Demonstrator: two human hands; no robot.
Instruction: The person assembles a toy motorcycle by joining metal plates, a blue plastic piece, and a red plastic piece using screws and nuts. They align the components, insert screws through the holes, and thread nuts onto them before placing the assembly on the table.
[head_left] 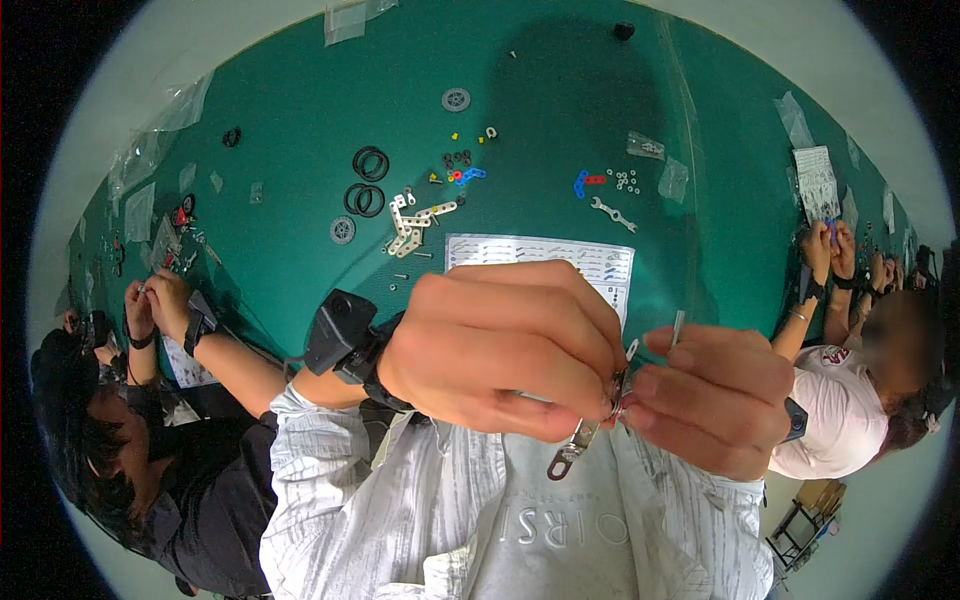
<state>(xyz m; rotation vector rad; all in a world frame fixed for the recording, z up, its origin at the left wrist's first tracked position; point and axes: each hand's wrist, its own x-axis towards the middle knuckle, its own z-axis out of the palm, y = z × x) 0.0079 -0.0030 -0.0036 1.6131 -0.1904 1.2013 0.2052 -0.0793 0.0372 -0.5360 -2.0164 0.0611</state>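
My left hand is closed in front of my chest, its fingertips pinching a shiny metal strip with slotted ends. The strip's lower end sticks out below the fingers, and its middle is hidden by them. Close against it, my right hand has its fingers curled, the tips meeting the metal part. A thin metal rod pokes up from between the right fingers; its other end is out of sight. Behind my left hand lies a printed parts sheet, partly covered.
On the green table lie pale perforated strips, black rings, grey wheels, blue and red pieces, a wrench, small white nuts and plastic bags. Other people work at left and right.
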